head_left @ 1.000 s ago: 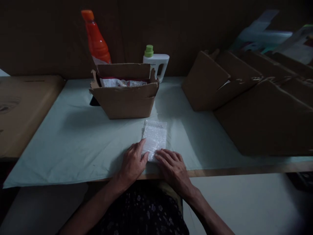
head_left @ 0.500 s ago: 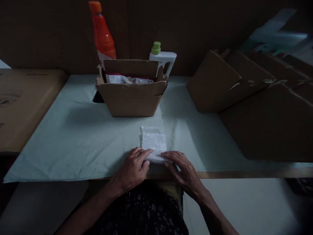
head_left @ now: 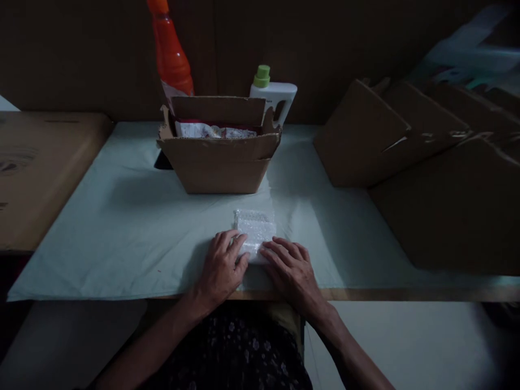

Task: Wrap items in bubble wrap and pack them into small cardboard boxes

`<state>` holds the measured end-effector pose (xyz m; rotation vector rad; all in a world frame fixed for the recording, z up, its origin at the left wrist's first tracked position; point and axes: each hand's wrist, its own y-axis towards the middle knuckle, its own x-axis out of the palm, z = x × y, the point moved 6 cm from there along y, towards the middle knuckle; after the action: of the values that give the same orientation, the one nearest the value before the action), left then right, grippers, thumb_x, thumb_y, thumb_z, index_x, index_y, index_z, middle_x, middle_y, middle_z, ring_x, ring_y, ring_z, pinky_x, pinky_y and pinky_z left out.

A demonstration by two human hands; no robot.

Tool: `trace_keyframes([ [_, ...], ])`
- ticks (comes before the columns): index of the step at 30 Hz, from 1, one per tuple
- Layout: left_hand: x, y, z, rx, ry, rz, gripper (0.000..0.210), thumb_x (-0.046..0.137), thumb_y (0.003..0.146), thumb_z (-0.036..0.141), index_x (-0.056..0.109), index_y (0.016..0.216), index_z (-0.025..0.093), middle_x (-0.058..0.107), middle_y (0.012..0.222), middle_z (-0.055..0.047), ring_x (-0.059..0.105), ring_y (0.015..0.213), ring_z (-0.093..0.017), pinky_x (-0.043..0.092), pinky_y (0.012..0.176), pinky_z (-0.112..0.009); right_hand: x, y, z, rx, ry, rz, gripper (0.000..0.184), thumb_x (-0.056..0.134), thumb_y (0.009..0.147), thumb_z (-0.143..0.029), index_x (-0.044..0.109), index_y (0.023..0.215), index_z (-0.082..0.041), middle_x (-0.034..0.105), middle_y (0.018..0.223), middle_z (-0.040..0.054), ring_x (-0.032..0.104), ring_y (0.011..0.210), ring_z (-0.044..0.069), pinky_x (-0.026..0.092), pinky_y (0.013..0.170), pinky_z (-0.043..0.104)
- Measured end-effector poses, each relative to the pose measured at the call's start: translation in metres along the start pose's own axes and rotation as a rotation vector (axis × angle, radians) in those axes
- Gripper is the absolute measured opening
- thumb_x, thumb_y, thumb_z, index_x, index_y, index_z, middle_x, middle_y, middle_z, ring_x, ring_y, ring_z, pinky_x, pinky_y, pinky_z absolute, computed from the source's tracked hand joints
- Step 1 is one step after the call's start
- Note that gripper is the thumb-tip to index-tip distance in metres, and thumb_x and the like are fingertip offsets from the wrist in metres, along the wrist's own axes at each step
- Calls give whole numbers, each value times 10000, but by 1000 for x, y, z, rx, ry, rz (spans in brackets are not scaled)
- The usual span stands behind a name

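Observation:
A small piece of bubble wrap [head_left: 257, 228] lies folded in layers on the cloth near the table's front edge. Its near end is turned over into a flat fold. My left hand [head_left: 222, 266] holds the left side of this fold, with thumb and index finger on it. From the right, my right hand [head_left: 291, 270] rests its fingers across the fold; its thumb is mostly hidden beneath. Whether anything is inside the wrap, I cannot tell.
An open cardboard box [head_left: 223, 165] holding printed packets stands behind the wrap. Past it are an orange bottle [head_left: 173, 57] and a white jug [head_left: 280, 95] with a green cap. More cardboard boxes [head_left: 365, 135] stand at right; a large carton [head_left: 49, 179] lies at left.
The near end of the bubble wrap has been folded further away from me and flattened. Both hands have moved slightly forward, and the right fingers now lie flatter over it.

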<state>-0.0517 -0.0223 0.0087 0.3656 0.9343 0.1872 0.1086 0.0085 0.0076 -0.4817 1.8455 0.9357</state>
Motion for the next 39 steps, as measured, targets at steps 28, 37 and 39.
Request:
trace_keyframes([
  [28,-8,-8,-24,-140,-169,-37,461,594,872,229,549,1323,144,633,1280,-149,574,1201,-283,471,1054,-447,6,4,15,191,404,-70,204,640,929,-402,576,1009,-225,723,1121,108,681,1050,261,553,873,419],
  [37,-10,-4,-25,-400,-646,-346,308,581,818,217,697,1100,169,733,1047,-51,659,991,-197,491,925,-289,4,1,19,401,776,-103,498,673,892,-409,541,1336,-226,726,1089,91,714,975,220,583,834,321],
  [39,-13,-2,-25,-411,-648,-300,255,572,822,215,702,1038,176,728,993,-37,653,944,-186,490,880,-275,7,0,26,504,871,-156,623,689,869,-461,501,1409,-213,718,1104,97,708,980,228,579,824,327],
])
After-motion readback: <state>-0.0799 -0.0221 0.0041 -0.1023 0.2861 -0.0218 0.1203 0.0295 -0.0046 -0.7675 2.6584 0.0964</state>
